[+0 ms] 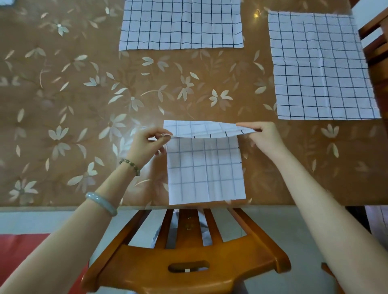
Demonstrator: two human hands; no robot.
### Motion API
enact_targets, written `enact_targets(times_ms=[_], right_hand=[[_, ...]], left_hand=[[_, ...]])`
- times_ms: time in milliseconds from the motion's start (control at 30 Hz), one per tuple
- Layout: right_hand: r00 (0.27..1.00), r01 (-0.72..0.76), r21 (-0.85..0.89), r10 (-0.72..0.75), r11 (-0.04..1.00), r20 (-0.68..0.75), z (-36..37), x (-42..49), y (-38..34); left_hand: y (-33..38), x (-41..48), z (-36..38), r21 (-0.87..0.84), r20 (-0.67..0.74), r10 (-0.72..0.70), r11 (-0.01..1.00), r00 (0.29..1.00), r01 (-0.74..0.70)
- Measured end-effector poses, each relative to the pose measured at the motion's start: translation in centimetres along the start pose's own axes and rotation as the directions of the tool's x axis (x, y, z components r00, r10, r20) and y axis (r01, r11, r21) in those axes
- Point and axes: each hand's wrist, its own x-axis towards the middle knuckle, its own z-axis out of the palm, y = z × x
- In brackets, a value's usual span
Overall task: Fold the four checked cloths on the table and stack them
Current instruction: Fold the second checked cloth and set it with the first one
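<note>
Pinching near cloth (pixel 205 174) by its two far corners with left hand (pixel 147 142) and right hand (pixel 264 136); holding that far edge raised off table (pixel 84 94), the rest flat by the near edge; beyond, lying flat and well apart: far cloth (pixel 180 25), right cloth (pixel 321 67).

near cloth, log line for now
left hand pinches near cloth corner | right hand pinches other corner | edge lifted | far cloth, right cloth flat

the far cloth (pixel 180 23) is cut by the top edge, the corner scrap (pixel 6 1) unidentifiable.
</note>
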Motion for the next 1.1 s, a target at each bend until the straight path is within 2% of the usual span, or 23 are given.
enact_targets(times_ms=[167,267,333,400,467,533,600,700,800,1100], right_hand=[[0.995,-0.101,0.205,0.100,0.974,0.017,0.7,-3.2,2.2],[0.982,-0.189,0.347,0.181,0.919,0.055,0.7,-4.6,3.2],[0.961,-0.276,0.475,0.253,0.835,0.114,0.8,-5.3,3.6],[0.940,-0.340,0.516,0.298,0.786,0.166,0.8,-5.8,3.9],[0.923,-0.384,0.449,0.331,0.807,0.195,0.9,-6.3,4.2],[0.905,-0.424,0.363,0.380,0.829,0.189,1.2,-6.6,4.5],[0.898,-0.438,0.229,0.413,0.869,0.151,1.5,-6.7,4.9],[0.920,-0.385,0.004,0.383,0.923,0.083,2.2,-7.0,5.5],[0.935,-0.349,-0.081,0.353,0.934,0.046,2.7,-7.2,5.9],[0.945,-0.294,-0.266,0.321,0.918,0.064,3.6,-7.9,7.0]], left_hand=[[-1.6,-3.4,0.3,-0.094,0.034,-0.038,0.995,0.999,0.041],[-1.9,-5.7,0.5,-0.064,0.084,-0.013,0.998,0.996,0.019],[-2.4,-6.9,0.7,-0.090,0.152,-0.059,0.993,0.987,0.073],[-2.8,-7.8,0.9,-0.166,0.220,-0.143,0.969,0.965,0.182],[-3.1,-8.3,1.3,-0.200,0.231,-0.266,0.928,0.936,0.314],[-3.4,-8.5,1.7,-0.086,0.197,-0.321,0.936,0.926,0.342],[-3.5,-8.6,2.1,0.072,0.167,-0.306,0.952,0.937,0.298],[-4.3,-8.3,2.3,0.139,0.183,-0.299,0.951,0.937,0.276],[-5.0,-8.2,2.9,0.184,0.187,-0.318,0.941,0.929,0.285],[-6.8,-8.5,3.5,0.232,0.113,-0.295,0.936,0.949,0.263]])
